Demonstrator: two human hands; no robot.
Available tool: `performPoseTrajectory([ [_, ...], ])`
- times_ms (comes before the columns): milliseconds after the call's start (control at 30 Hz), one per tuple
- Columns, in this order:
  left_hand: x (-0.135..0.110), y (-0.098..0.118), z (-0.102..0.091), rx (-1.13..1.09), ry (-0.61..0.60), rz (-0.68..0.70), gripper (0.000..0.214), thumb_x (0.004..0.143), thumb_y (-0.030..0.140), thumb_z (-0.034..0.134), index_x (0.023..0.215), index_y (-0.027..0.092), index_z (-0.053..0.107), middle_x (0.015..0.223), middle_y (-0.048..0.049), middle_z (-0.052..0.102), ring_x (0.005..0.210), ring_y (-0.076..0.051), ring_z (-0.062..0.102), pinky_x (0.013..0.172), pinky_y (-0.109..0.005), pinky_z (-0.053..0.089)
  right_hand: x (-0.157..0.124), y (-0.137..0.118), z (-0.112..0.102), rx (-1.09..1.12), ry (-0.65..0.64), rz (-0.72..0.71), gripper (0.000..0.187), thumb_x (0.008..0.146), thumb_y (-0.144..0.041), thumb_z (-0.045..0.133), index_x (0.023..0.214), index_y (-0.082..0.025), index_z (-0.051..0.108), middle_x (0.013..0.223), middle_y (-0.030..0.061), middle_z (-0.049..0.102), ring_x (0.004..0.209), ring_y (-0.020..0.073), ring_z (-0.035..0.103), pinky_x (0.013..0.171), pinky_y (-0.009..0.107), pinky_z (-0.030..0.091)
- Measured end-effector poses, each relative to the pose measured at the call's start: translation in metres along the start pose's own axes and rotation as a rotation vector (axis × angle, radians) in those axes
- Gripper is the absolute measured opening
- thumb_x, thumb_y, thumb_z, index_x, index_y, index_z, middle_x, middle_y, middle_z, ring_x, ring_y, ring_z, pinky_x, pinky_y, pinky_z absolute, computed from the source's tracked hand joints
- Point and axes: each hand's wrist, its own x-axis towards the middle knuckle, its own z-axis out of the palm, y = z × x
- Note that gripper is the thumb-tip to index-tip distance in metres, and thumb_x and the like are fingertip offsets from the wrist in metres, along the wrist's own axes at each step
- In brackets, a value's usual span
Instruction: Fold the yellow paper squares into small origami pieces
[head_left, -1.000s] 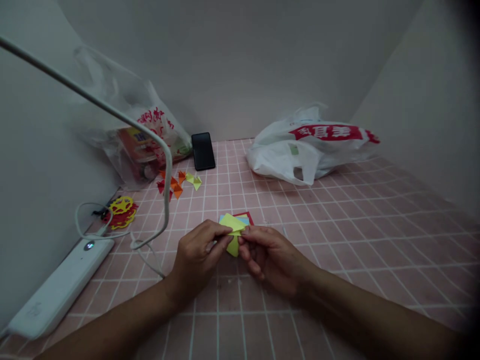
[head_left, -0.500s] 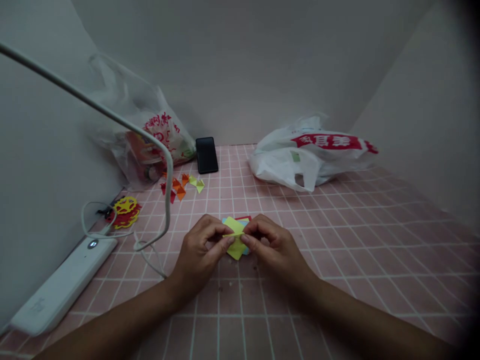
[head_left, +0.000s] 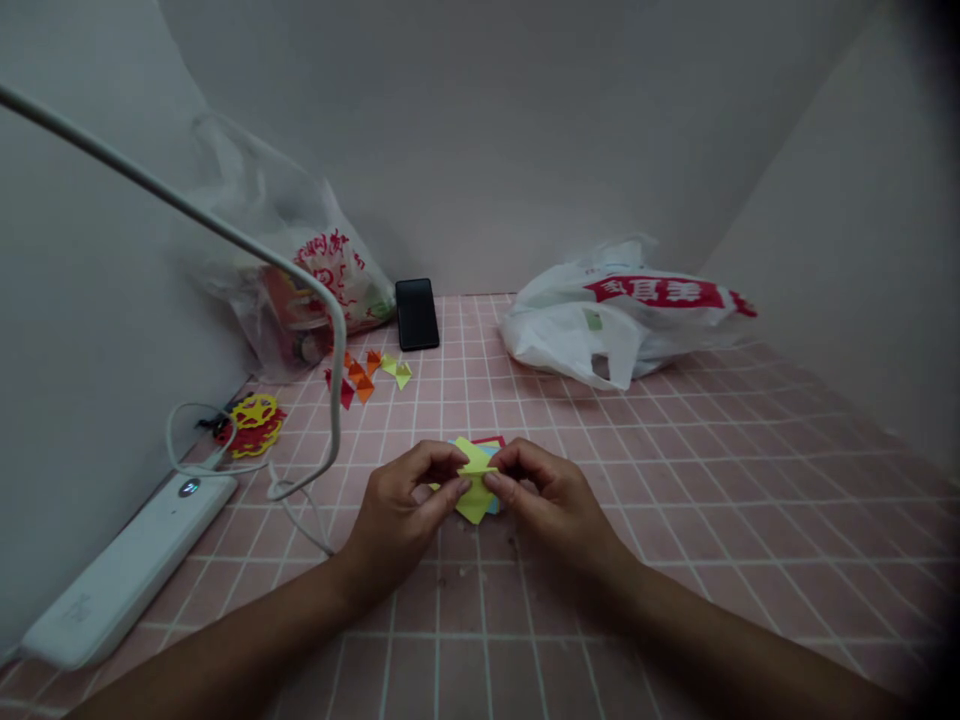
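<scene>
Between my two hands is a small yellow paper [head_left: 475, 497] with a crease running across its middle. My left hand [head_left: 409, 500] pinches its left side between thumb and forefinger. On the right side, my right hand [head_left: 547, 500] holds it in the same kind of pinch. Beneath it lie other coloured sheets, among them a red sheet [head_left: 492, 441] and a light blue one, mostly hidden by my fingers and the yellow paper. Several small folded paper pieces [head_left: 362, 381] in red, orange and yellow rest farther off to the left.
A black phone [head_left: 417, 314] lies near the back wall. Plastic bags stand at the back left [head_left: 330, 270] and back right [head_left: 570, 330]. At the left are a white power strip [head_left: 135, 570], a cable [head_left: 337, 390] arching across, and red and yellow cut-outs [head_left: 255, 425].
The yellow paper's crease shows as a wider folded edge between my fingers. Both hands keep their pinch and have barely shifted; the whole view has moved slightly.
</scene>
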Motion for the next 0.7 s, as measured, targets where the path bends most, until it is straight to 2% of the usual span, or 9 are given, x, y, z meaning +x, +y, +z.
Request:
performPoseTrajectory([
  [100,-0.0002,-0.0024,-0.0005,0.048,0.004,0.048,0.008,0.084,0.012,0.065,0.088,0.02,0.064,0.082,0.0012,0.067,0.076,-0.012,0.065,0.071,-0.022,0.052,0.0,0.0011,0.0002,0.021,-0.01,0.01,0.012,0.083,-0.028,0.059,0.075,-0.018,0.058,0.073,0.0001,0.055,0.068,0.0143,0.048,0.062,0.027,0.038],
  [233,0.0006,-0.0038,-0.0012,0.114,0.013,0.072,0.009,0.084,0.011,0.065,0.088,0.019,0.064,0.081,0.0007,0.068,0.073,-0.012,0.065,0.068,-0.022,0.051,0.0005,0.0018,0.0002,0.007,-0.01,0.023,0.012,0.082,-0.028,0.059,0.076,-0.017,0.058,0.074,0.001,0.056,0.069,0.015,0.049,0.063,0.028,0.039],
  [500,0.0039,0.0036,-0.0054,0.241,-0.035,0.114,0.006,0.086,0.011,0.062,0.084,0.017,0.063,0.077,-0.0011,0.066,0.07,-0.014,0.062,0.065,-0.025,0.048,0.0008,0.0039,-0.0015,-0.031,-0.025,-0.048,0.011,0.085,-0.024,0.058,0.075,-0.019,0.059,0.073,-0.0001,0.056,0.069,0.0144,0.05,0.063,0.028,0.038],
  [700,0.0069,0.005,-0.0061,0.131,-0.076,0.082,0.006,0.085,0.013,0.06,0.081,0.017,0.063,0.081,-0.0035,0.065,0.076,-0.016,0.062,0.071,-0.029,0.049,0.0028,0.0029,-0.0022,-0.069,-0.021,-0.052,0.013,0.084,-0.024,0.058,0.071,-0.019,0.058,0.071,-0.0006,0.055,0.067,0.0145,0.05,0.062,0.028,0.038],
])
